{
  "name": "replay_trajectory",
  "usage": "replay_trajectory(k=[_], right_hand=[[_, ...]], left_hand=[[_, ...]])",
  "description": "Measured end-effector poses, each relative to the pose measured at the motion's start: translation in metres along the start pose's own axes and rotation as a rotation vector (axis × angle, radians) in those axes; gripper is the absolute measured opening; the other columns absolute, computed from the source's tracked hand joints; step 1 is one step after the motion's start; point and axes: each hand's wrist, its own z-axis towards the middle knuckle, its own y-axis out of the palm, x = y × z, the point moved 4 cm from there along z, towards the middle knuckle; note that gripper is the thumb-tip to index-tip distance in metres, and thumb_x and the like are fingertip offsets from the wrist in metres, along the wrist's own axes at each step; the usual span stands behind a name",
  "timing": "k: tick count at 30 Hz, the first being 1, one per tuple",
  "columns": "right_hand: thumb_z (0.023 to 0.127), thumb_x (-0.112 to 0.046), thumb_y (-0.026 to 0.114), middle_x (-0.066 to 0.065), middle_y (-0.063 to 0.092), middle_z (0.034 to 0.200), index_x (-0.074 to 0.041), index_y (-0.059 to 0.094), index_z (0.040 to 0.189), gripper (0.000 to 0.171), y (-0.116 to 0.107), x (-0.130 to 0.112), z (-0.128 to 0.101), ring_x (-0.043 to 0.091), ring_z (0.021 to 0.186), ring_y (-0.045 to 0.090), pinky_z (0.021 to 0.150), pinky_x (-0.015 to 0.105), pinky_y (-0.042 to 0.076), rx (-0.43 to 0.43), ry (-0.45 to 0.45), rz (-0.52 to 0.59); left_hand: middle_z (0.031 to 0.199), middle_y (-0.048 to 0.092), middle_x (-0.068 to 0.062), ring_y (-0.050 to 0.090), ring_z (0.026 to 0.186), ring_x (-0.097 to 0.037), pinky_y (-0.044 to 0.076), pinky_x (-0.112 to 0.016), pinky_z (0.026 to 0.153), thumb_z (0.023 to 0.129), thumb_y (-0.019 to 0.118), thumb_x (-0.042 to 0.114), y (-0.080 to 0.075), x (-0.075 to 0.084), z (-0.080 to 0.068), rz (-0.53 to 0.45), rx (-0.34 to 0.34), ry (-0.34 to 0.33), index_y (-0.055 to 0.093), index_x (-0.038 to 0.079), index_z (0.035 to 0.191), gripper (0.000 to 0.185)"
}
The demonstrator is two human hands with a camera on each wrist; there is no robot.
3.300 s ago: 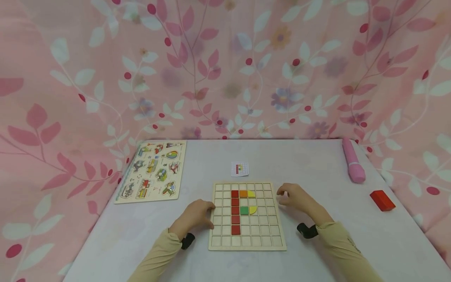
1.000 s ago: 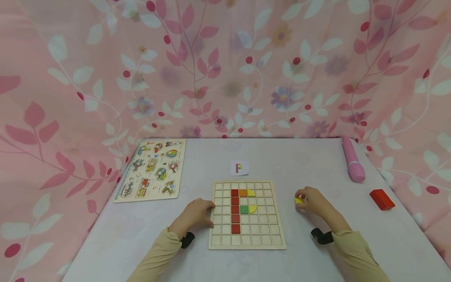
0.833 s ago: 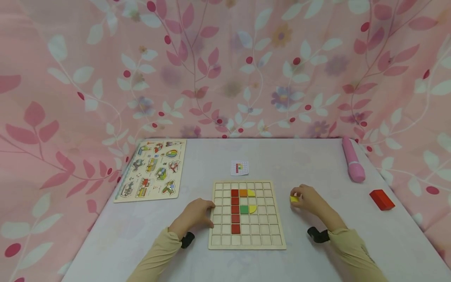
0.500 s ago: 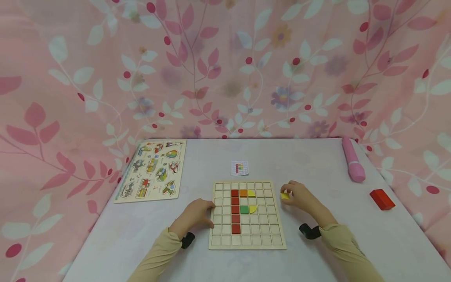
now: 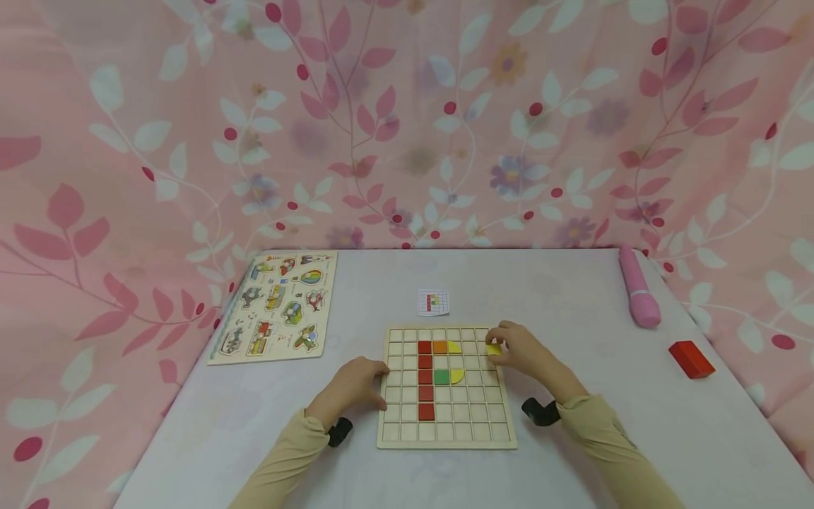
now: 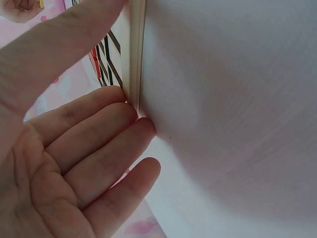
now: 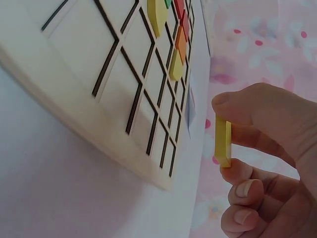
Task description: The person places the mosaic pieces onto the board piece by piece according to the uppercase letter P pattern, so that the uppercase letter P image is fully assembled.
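A wooden grid board (image 5: pixel 461 433) lies flat on the white table. Set into it are a column of several red tiles (image 5: pixel 426 393), an orange tile (image 5: pixel 440 347), a green tile (image 5: pixel 441 377) and two curved-edge yellow tiles, one beside the orange (image 5: pixel 454 348) and one beside the green (image 5: pixel 457 376). My left hand (image 5: pixel 351 387) touches the board's left edge, its fingers nearly straight. Over the board's upper right corner, my right hand (image 5: pixel 524 355) pinches a thin yellow tile (image 7: pixel 224 144) between thumb and fingertip. That tile's full outline is partly hidden by the fingers.
Behind the board lies a small card (image 5: pixel 433 302) printed with a coloured grid pattern. A picture puzzle board (image 5: pixel 278 307) is at the back left. On the right are a pink cylindrical object (image 5: pixel 639 290) and a red block (image 5: pixel 692 359). Patterned pink cloth surrounds the table.
Carrying the yellow tile, my right hand has moved left from the bare table to the board's upper right corner. It held no visible tile 3.3 s ago. My left hand has stayed put.
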Motion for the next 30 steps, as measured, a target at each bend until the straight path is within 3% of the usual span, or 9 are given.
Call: replay_trajectory(k=[11,18,30], right_hand=[[0.071,-0.01,0.073,0.001,0.05,0.079,-0.005,0.061,0.087,0.021,0.013,-0.015,0.014,0.021,0.073,0.049,0.061,0.032,0.042,-0.048,-0.027,0.018],[0.072,-0.01,0.072,0.002,0.052,0.079,-0.005,0.062,0.086,0.018,0.022,-0.023,0.02,0.019,0.072,0.05,0.061,0.03,0.043,-0.07,-0.111,0.013],[0.073,-0.013,0.073,0.003,0.053,0.079,-0.006,0.062,0.086,0.019,0.041,-0.028,0.034,0.019,0.073,0.053,0.063,0.029,0.045,-0.151,-0.088,0.024]], left_hand=[[0.094,0.063,-0.005,0.056,0.089,-0.024,0.043,-0.036,0.078,0.053,0.085,0.026,0.001,-0.001,0.001,-0.002,0.0,0.005,0.065,0.004,0.101,0.056],[0.093,0.063,-0.003,0.055,0.088,-0.023,0.043,-0.035,0.077,0.054,0.085,0.027,0.001,-0.001,0.001,0.001,-0.006,0.001,0.065,0.004,0.101,0.056],[0.092,0.063,-0.004,0.055,0.086,-0.023,0.043,-0.036,0.076,0.053,0.085,0.026,0.002,-0.003,0.001,0.001,0.006,0.013,0.065,0.004,0.1,0.056]])
